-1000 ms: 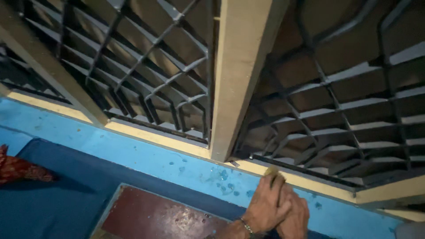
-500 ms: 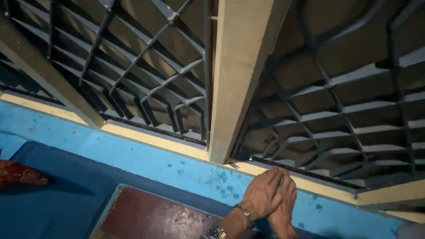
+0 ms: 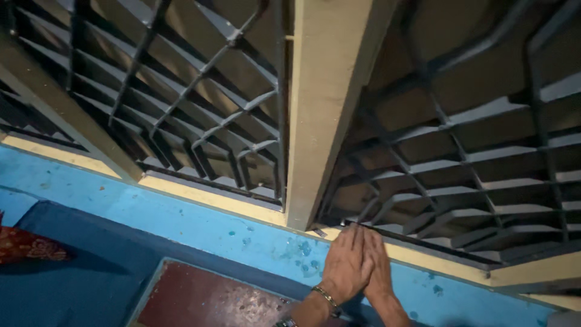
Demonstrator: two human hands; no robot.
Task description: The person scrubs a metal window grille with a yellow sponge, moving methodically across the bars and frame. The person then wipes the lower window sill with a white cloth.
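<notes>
Two hands, left hand (image 3: 346, 266) and right hand (image 3: 380, 272), side by side, fingers flat and empty on the yellow sill (image 3: 417, 254) under the grey window grille (image 3: 460, 157). Since a second ago both slid up from the blue wall (image 3: 181, 218), nearer the central post (image 3: 327, 109).
</notes>
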